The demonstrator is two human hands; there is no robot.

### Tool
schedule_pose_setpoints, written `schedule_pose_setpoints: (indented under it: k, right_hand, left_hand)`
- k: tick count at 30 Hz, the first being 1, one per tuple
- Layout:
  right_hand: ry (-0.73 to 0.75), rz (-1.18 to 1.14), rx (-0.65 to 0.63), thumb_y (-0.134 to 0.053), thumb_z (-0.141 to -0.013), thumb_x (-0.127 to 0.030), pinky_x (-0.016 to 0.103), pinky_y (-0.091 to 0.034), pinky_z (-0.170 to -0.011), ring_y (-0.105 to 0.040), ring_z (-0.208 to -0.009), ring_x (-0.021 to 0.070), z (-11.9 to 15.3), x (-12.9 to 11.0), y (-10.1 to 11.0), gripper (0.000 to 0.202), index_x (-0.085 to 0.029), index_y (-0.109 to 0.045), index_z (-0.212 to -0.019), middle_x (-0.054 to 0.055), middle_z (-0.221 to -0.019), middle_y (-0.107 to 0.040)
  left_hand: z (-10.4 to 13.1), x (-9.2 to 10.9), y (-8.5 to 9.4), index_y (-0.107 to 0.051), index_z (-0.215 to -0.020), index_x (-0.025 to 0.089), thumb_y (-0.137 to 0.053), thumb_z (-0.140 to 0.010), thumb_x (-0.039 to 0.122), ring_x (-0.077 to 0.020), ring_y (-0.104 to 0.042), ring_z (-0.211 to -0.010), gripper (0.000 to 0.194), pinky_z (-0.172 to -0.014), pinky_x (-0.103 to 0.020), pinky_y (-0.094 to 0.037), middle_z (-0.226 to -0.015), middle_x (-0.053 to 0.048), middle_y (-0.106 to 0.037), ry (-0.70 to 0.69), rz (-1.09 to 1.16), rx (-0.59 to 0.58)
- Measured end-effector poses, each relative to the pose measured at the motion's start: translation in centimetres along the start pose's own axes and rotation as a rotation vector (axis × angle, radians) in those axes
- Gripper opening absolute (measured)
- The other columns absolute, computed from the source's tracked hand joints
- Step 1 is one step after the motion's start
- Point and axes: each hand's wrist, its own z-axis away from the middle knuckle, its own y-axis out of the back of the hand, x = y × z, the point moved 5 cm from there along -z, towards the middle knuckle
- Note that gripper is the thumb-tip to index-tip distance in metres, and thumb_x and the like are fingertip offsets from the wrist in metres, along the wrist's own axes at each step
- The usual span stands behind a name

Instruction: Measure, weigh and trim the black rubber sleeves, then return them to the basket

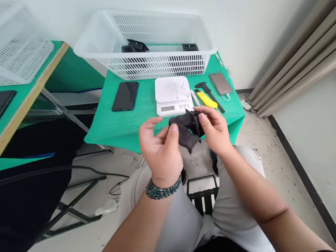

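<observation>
Gripping a half-hidden black plastic part [195, 123], my right hand [216, 130] faces my left hand [162, 150], pinching dark-grey cloth [187, 138] slanted lengthwise near-right.

Left hand [164, 150] pinches dark cloth [188, 139] by black part [186, 119]; right hand [215, 130] grips part's other end. Green worktop [147, 96] beyond: scale [172, 90] mid, phone [125, 96] left of it, yellow cutter [207, 99] and caliper [209, 91] right. Basket [157, 55] behind scale, black pieces [138, 45] inside.
</observation>
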Motion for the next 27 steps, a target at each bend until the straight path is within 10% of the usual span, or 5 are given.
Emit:
schedule_pose_setpoints:
  k: [8, 27]
  right_hand:
    - [0.102, 0.085, -0.172, -0.074, -0.090, -0.032, 0.043, -0.056, -0.097, -0.066, -0.109, 0.0237, 0.6, -0.1, -0.7, 0.017, -0.033, -0.080, -0.105, 0.004, -0.111, -0.076]
    - [0.113, 0.147, -0.173, -0.076, -0.087, -0.026, 0.042, -0.055, -0.093, -0.068, -0.100, 0.0226, 0.4, -1.4, -0.8, 0.014, -0.032, -0.082, -0.098, 0.003, -0.103, -0.078]
  left_hand:
    - [0.2, -2.0, -0.5, -0.051, -0.110, 0.027, -0.076, -0.086, 0.042, -0.0175, -0.074, -0.067, 0.038, -0.054, -0.026, -0.055, -0.080, 0.002, -0.073, 0.287, 0.092, -0.113]
    - [-1.3, -1.5, 1.0, -0.054, -0.103, 0.028, -0.080, -0.083, 0.038, -0.0143, -0.067, -0.060, 0.035, -0.052, -0.027, -0.058, -0.080, 0.002, -0.070, 0.314, 0.148, -0.206]
